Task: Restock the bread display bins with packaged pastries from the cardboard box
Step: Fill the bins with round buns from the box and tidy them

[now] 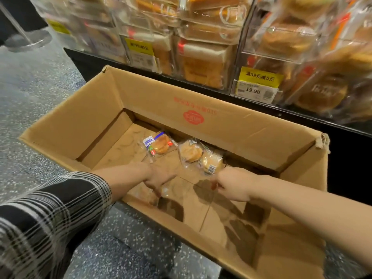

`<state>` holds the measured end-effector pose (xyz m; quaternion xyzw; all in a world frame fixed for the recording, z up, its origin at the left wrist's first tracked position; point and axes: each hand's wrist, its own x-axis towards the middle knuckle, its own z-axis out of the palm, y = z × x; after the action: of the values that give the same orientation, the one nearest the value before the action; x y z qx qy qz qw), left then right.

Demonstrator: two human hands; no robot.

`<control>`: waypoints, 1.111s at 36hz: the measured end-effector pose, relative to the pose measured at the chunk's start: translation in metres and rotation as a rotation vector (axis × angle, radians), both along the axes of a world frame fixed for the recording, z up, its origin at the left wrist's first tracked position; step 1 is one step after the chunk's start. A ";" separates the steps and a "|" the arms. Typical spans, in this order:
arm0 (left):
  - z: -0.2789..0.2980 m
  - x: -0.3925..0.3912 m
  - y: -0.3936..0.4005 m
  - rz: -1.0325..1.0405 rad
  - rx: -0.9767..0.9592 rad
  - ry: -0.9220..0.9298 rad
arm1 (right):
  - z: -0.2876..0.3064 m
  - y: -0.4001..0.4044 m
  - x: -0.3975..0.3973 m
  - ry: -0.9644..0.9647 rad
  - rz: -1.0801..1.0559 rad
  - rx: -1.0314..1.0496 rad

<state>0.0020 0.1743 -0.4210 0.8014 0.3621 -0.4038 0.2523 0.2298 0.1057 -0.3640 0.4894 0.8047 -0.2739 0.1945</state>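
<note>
A speckled grey floor [40, 93] runs up to the dark base of a bakery display, and on it sits the open cardboard box [153, 93], long side parallel to the shelving. Three packaged pastries lie on the box bottom near its far wall: one with a blue-and-white label [158, 145] to the left, a second in clear wrap [190, 152] just beside it, and a third showing a barcode sticker [212, 163] touching the second on its right.

Both hands reach down into the box. The left hand [159, 178], its forearm coming out of a black-and-white plaid sleeve [50, 214], has its fingers bent downward around a clear wrapper [161, 193] near the box's near wall (the wrapper is blurred and what it holds cannot be made out). The right hand [234, 183] is curled into a loose fist at the edge of the barcode-stickered pastry; whether it pinches that wrapper or only touches it, I cannot tell. The rest of the box bottom shows bare cardboard with greasy marks.

Beyond the box, clear acrylic bread display bins [209, 37] hold bagged loaves and round buns. Yellow price tags hang on their fronts; one [259, 83] reads 19.90. At upper left a round metal stand base [28, 40] rests on the floor.
</note>
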 end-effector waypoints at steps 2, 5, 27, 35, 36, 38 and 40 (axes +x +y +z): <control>0.002 -0.001 0.000 -0.093 0.010 0.046 | 0.001 0.001 -0.002 0.003 0.006 -0.001; 0.000 -0.002 0.003 -0.063 0.004 0.035 | 0.000 0.000 -0.003 -0.001 0.004 -0.001; 0.078 0.018 0.016 0.797 -0.078 -1.162 | 0.020 0.001 0.010 0.518 -0.902 -0.492; 0.096 0.042 0.008 0.936 -0.215 -1.535 | 0.038 -0.001 0.016 1.358 -1.304 -0.832; 0.096 0.044 0.007 0.923 -0.210 -1.528 | 0.041 -0.001 0.014 1.423 -1.319 -0.776; 0.097 0.047 0.006 0.876 -0.226 -1.488 | 0.044 -0.002 0.014 1.511 -1.348 -0.689; 0.099 0.048 0.006 0.779 -0.257 -1.435 | 0.042 0.000 0.019 1.510 -1.365 -0.606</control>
<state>0.0499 0.1803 -0.3221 0.6464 0.3160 0.2842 0.6336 0.2487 0.1054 -0.3218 0.4714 0.1699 -0.7471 -0.4367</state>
